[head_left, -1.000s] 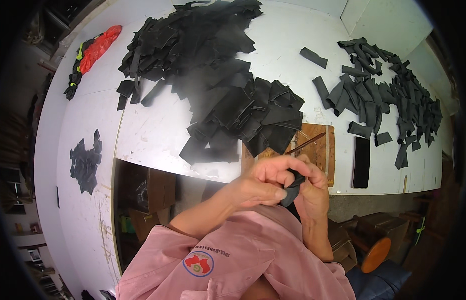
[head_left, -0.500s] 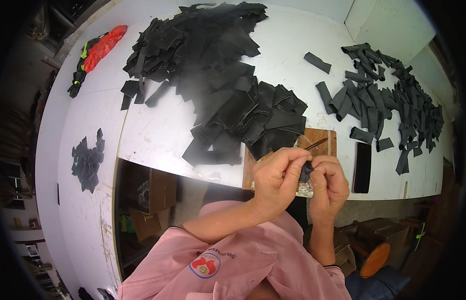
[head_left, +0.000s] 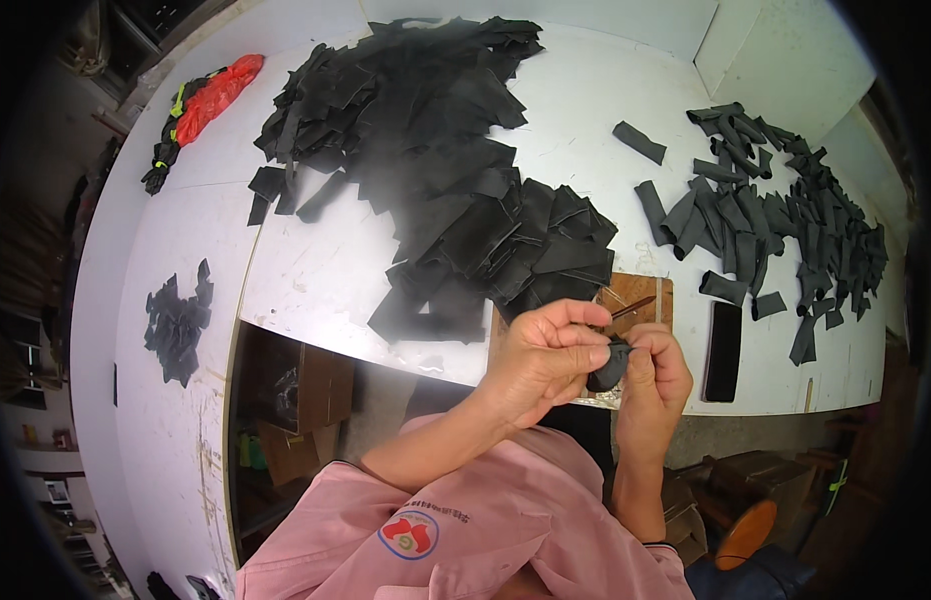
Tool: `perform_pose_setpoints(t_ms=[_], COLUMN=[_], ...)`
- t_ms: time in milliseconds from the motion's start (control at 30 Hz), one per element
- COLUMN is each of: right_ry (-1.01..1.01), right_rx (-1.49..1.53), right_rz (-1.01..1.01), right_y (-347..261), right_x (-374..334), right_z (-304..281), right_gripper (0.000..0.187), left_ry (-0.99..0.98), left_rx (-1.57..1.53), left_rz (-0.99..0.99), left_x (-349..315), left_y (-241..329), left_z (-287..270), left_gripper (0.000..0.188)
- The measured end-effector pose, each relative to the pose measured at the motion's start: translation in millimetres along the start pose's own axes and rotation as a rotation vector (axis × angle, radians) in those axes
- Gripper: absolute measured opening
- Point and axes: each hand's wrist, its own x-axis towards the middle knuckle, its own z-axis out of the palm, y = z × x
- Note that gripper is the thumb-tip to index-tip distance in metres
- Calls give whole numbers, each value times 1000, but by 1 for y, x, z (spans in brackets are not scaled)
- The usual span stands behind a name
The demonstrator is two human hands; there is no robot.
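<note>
Both hands meet in front of me at the table's near edge, over a small piece of black fabric (head_left: 607, 374) that looks folded or bunched. My left hand (head_left: 540, 365) pinches its upper left side with the thumb, the index finger stretched above it. On the other side, the thumb and bent fingers of my right hand (head_left: 653, 372) grip it. Just beyond lies a wooden board (head_left: 640, 287), partly hidden by my hands. A thin, brown, pointed tool (head_left: 635, 307) sits over the board, its near end close to my left index fingertip; contact is unclear.
A big heap of flat black fabric pieces (head_left: 425, 140) spreads beyond my left hand. Many dark rolled fabric tubes (head_left: 740, 215) lie at the right, near a black phone (head_left: 723, 352). Far left are a red plastic bag (head_left: 220, 97) and a small dark fabric pile (head_left: 175, 325).
My left index finger has lifted and straightened away from the fabric, while the thumb stays at it. More of the fabric shows between my hands. The whole view has shifted slightly.
</note>
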Motion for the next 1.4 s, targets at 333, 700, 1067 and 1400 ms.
perform_pose_setpoints(t_ms=[333,700,1067,1400], right_ry=[-81,-278,-378,-478], right_rx=[-32,386,272,304], right_rz=[-182,462,395,333], right_y=[-70,6,-11,10], right_x=[4,46,69,77], right_z=[-9,-16,-8,-27], right_gripper=[23,16,21,18], left_ry=[-739,-549,-308,-155], left_rx=[-724,-915,-1296,-255], left_rz=[-541,-528,-542,-119], left_x=[-8,53,55,27], left_y=[39,8,31,24], left_z=[49,-22,-5,29], left_gripper=[55,39,34,32])
